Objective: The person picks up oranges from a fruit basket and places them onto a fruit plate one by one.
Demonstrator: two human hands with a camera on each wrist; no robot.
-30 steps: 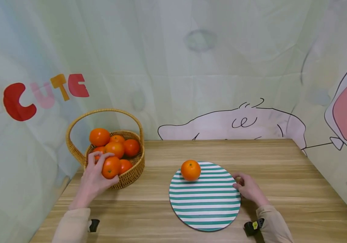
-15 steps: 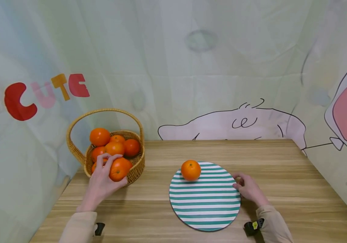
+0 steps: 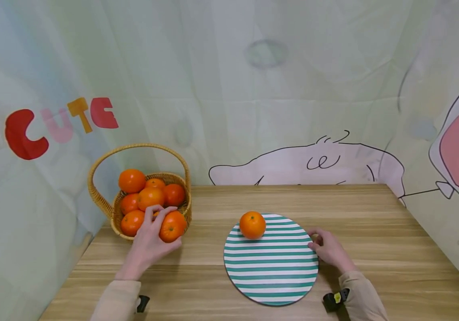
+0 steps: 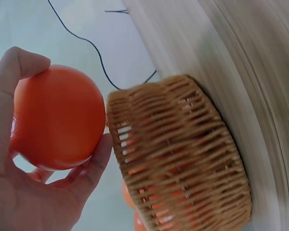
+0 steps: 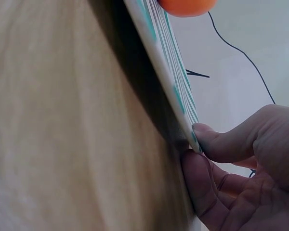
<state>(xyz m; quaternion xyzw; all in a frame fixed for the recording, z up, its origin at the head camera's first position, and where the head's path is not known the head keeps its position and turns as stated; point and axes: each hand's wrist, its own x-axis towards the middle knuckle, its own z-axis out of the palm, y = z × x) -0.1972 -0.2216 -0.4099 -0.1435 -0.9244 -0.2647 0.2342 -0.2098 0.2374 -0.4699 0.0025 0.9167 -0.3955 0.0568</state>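
My left hand (image 3: 150, 240) grips an orange (image 3: 172, 226) at the front right rim of a wicker basket (image 3: 188, 213). In the left wrist view that orange (image 4: 60, 118) sits between thumb and fingers, beside the basket's woven wall (image 4: 178, 149). Several more oranges (image 3: 151, 198) lie in the basket. On a round board (image 3: 271, 272) with green and white stripes rests one orange (image 3: 252, 225), near its far left edge. My right hand (image 3: 331, 250) pinches the board's right edge; the right wrist view shows the thumb on top and a finger under the rim (image 5: 183, 113).
The basket's tall arched handle (image 3: 142, 145) rises above the fruit. A wooden table (image 3: 213, 285) carries everything. Behind it hangs a printed curtain (image 3: 229, 89), which also runs along both sides.
My left hand has moved right and slightly nearer with the orange it holds, from over the basket to its front right rim. The right hand and the board stay in place.
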